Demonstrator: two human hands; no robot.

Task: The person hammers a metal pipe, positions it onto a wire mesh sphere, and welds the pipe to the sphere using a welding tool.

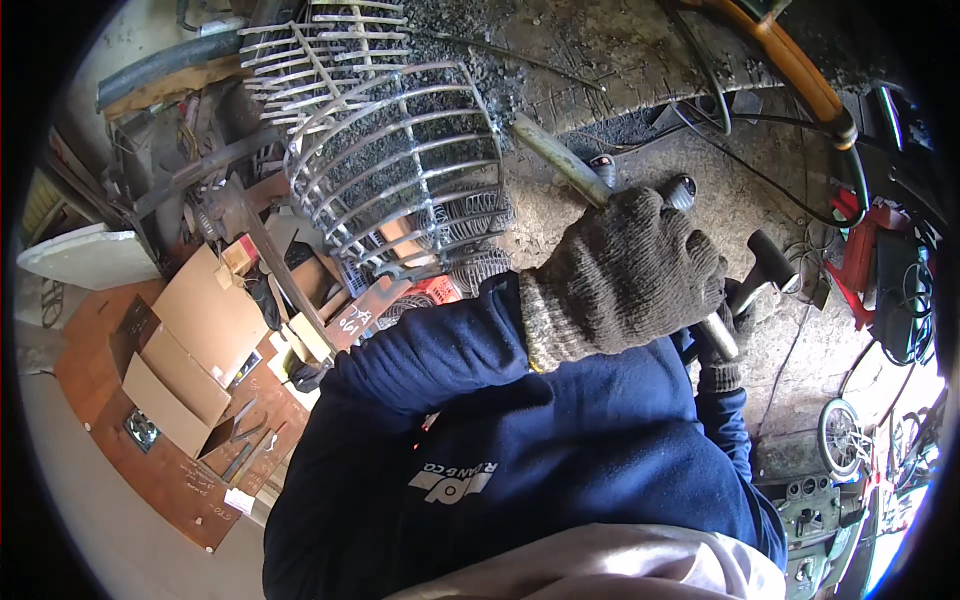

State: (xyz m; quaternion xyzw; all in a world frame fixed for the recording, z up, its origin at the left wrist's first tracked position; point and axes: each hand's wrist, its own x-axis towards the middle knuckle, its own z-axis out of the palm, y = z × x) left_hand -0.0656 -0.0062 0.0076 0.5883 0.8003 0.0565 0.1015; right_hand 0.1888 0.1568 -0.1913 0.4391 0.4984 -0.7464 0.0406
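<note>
In a dirty grey-brown knit glove, my left hand (630, 275) reaches across my body and closes around a metal rod (560, 158). The rod slants from upper left to lower right, its lower end showing below the glove. Behind it, my gloved right hand (722, 365) is partly hidden; its fingers wrap a hammer (772, 262) with a dark cylindrical head. Two short round-ended metal pieces (684, 190) show just beyond the left glove. Left of the rod's far end stands a curved grate of welded bars (405, 165).
A second ribbed grate (325, 50) is behind the first. Cardboard boxes (195, 370) lie on a red-brown board (90, 390) at left. An orange bar (785, 60) and dark cables hang at upper right. Red gear (870, 245) and a bicycle wheel (840, 437) are at right.
</note>
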